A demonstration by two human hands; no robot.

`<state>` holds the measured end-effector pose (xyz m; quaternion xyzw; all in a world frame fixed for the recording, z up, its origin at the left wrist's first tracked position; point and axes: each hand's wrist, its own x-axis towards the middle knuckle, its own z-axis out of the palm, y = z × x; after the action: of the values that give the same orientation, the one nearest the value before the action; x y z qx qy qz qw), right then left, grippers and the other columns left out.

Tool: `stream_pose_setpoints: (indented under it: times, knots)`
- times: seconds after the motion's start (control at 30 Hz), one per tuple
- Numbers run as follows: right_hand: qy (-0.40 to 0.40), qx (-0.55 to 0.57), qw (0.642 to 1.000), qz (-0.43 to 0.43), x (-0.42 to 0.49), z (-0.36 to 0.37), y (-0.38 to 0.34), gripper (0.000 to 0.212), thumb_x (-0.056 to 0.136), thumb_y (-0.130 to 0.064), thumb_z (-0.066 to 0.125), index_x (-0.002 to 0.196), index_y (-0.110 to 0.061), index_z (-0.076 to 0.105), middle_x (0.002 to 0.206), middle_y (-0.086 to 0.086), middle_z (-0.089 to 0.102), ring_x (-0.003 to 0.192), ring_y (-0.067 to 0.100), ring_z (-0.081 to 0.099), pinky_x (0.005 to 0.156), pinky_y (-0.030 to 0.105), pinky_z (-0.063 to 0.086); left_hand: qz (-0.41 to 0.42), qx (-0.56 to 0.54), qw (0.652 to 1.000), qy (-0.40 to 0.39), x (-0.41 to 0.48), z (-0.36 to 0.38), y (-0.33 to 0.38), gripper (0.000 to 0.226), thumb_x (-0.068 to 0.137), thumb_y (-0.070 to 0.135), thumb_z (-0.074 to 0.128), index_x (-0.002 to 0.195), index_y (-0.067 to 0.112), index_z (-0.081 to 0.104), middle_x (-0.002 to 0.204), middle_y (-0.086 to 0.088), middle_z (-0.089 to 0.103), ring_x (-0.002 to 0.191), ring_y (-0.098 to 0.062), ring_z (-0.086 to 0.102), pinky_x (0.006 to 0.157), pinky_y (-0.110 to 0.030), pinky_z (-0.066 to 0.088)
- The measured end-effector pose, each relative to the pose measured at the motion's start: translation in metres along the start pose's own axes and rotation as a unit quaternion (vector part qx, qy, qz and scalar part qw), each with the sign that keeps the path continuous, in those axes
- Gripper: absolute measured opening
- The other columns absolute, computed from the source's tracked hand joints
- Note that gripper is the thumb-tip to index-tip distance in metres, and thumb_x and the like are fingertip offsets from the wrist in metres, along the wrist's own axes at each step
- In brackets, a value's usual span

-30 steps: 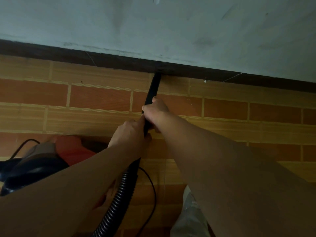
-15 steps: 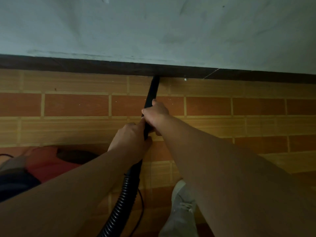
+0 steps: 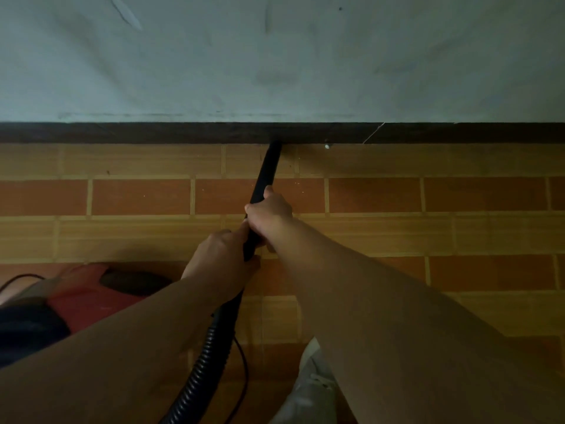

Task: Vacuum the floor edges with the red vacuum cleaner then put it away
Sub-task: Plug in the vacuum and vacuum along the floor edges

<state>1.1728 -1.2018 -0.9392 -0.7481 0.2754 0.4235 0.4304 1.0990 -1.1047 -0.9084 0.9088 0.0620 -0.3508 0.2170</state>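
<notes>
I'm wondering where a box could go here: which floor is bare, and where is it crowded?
Bare tiles run along the skirting board on both sides of the black nozzle: a wide stretch left, reaching down to the red vacuum cleaner, and another right. Crowded: lower left and middle, with that vacuum, its hose, a cable and a shoe.

A home room: tiled floor [image 3: 397,234], dark skirting [image 3: 153,133], painted wall [image 3: 275,56].

The nozzle [image 3: 266,175] looked like smooth matt black plastic, the hose [image 3: 211,347] ribbed. The floor [image 3: 397,234] showed wood-grain tiles, the skirting [image 3: 153,133] dark wood, the wall [image 3: 275,56] matt, scuffed paint.
</notes>
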Motion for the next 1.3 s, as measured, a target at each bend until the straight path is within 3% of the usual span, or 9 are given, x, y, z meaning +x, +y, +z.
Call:
stream_pose_setpoints:
  times: [0.17, 0.3, 0.43, 0.77, 0.9, 1.07, 1.2, 1.3]
  knots:
    - [-0.017, -0.02, 1.0, 0.016, 0.001, -0.018, 0.001, 0.066, 0.102, -0.014, 0.054, 0.158, -0.03, 0.023, 0.144, 0.011, 0.051, 0.11, 0.029, 0.066, 0.084, 0.039, 0.061, -0.028, -0.033, 0.999, 0.0, -0.002, 0.01, 0.026, 0.045, 0.093, 0.025, 0.068, 0.135, 0.03, 0.05, 0.09, 0.008, 0.057, 0.078, -0.012, 0.063, 0.072, -0.033, 0.062]
    - [-0.028, -0.033, 0.999, 0.023, 0.002, -0.023, 0.002, 0.061, 0.101, -0.012, 0.054, 0.154, -0.028, 0.029, 0.139, 0.011, 0.054, 0.109, 0.03, 0.066, 0.082, 0.042, 0.062, -0.031, -0.037, 0.999, 0.014, -0.002, 0.013, 0.036, 0.044, 0.093, 0.023, 0.068, 0.133, 0.026, 0.052, 0.081, 0.012, 0.05, 0.072, -0.01, 0.061, 0.07, -0.03, 0.061]
    - [-0.031, -0.025, 0.999, 0.028, 0.003, -0.02, -0.001, 0.065, 0.1, -0.012, 0.055, 0.155, -0.031, 0.026, 0.138, 0.01, 0.053, 0.105, 0.028, 0.067, 0.082, 0.042, 0.062, -0.049, -0.069, 0.996, 0.015, -0.004, 0.011, 0.037, 0.043, 0.093, 0.019, 0.068, 0.132, 0.026, 0.052, 0.087, 0.007, 0.055, 0.078, -0.013, 0.063, 0.075, -0.032, 0.061]
    - [-0.041, -0.007, 0.998, 0.056, -0.002, -0.018, -0.016, 0.062, 0.1, -0.013, 0.056, 0.153, -0.03, 0.029, 0.136, 0.013, 0.051, 0.103, 0.03, 0.067, 0.082, 0.042, 0.062, -0.028, -0.071, 0.997, 0.011, -0.003, -0.004, 0.033, 0.048, 0.092, 0.016, 0.068, 0.137, 0.022, 0.052, 0.08, 0.012, 0.05, 0.074, -0.012, 0.061, 0.074, -0.031, 0.06]
    - [-0.044, -0.025, 0.996, 0.07, -0.004, -0.02, -0.02, 0.065, 0.103, -0.014, 0.053, 0.158, -0.031, 0.022, 0.145, 0.011, 0.047, 0.114, 0.031, 0.061, 0.069, 0.034, 0.056, -0.02, -0.069, 0.997, 0.001, -0.002, -0.011, 0.025, 0.047, 0.09, 0.015, 0.068, 0.135, 0.021, 0.054, 0.084, 0.008, 0.055, 0.073, -0.011, 0.061, 0.071, -0.031, 0.06]
    - [-0.041, -0.009, 0.996, 0.082, -0.014, -0.018, -0.031, 0.072, 0.102, -0.014, 0.054, 0.159, -0.036, 0.015, 0.147, 0.011, 0.045, 0.092, 0.028, 0.057, 0.077, 0.043, 0.061, -0.016, -0.07, 0.997, -0.017, -0.001, -0.024, 0.025, 0.05, 0.089, 0.019, 0.069, 0.136, 0.024, 0.051, 0.082, 0.008, 0.054, 0.069, -0.009, 0.057, 0.059, -0.026, 0.053]
    - [-0.019, 0.006, 0.996, 0.087, -0.017, -0.025, -0.037, 0.071, 0.103, -0.016, 0.052, 0.159, -0.035, 0.014, 0.142, 0.011, 0.049, 0.072, 0.024, 0.052, 0.073, 0.042, 0.06, -0.004, -0.05, 0.999, -0.019, 0.003, -0.035, 0.029, 0.048, 0.087, 0.021, 0.071, 0.132, 0.024, 0.054, 0.083, 0.006, 0.054, 0.07, -0.009, 0.057, 0.06, -0.026, 0.052]
    - [-0.017, 0.011, 0.995, 0.095, -0.018, -0.028, -0.039, 0.071, 0.103, -0.016, 0.053, 0.159, -0.035, 0.015, 0.14, 0.013, 0.05, 0.087, 0.029, 0.06, 0.08, 0.045, 0.06, 0.001, -0.042, 0.999, -0.024, 0.01, -0.036, 0.034, 0.043, 0.085, 0.022, 0.073, 0.126, 0.023, 0.059, 0.091, 0.004, 0.055, 0.077, -0.012, 0.058, 0.066, -0.028, 0.053]
